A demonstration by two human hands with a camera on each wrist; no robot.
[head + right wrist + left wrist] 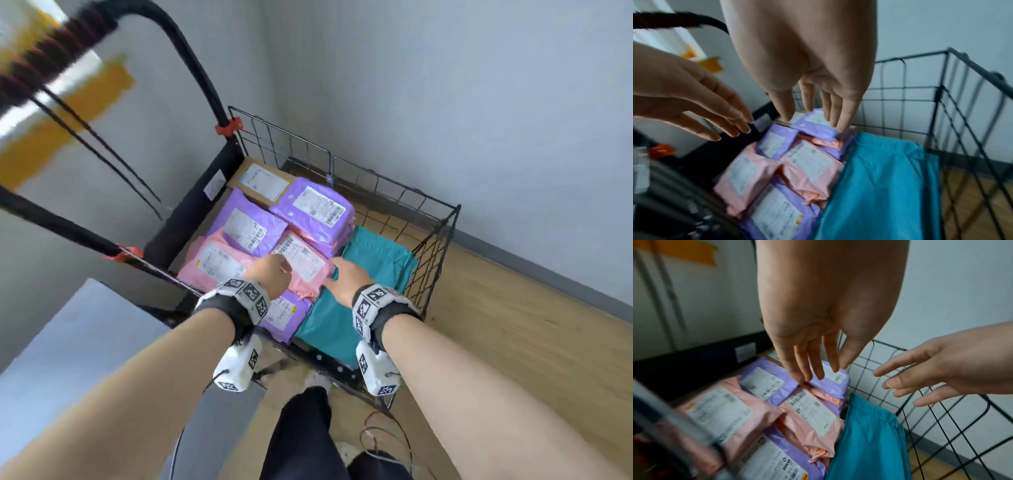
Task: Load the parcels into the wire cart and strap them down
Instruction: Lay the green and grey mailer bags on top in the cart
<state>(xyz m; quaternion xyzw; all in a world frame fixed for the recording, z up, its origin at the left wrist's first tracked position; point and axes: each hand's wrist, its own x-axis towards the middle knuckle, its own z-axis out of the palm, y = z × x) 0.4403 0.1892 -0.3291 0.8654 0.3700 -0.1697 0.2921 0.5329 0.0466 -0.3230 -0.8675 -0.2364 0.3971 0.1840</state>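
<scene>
While both hands [308,274] hover, parcels [274,240] lie below straight fingers [813,360] — untouched, in wire cart [428,246]

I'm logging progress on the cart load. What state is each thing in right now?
Wire cart: loaded, no strap over the load.
Teal parcel: lying at the cart's right side.
Pink parcels: stacked among the purple ones.
Purple parcels: stacked, labels up.
Cardboard box: at the back, partly covered.
Left hand: open, holding nothing.
Right hand: open, holding nothing.
</scene>
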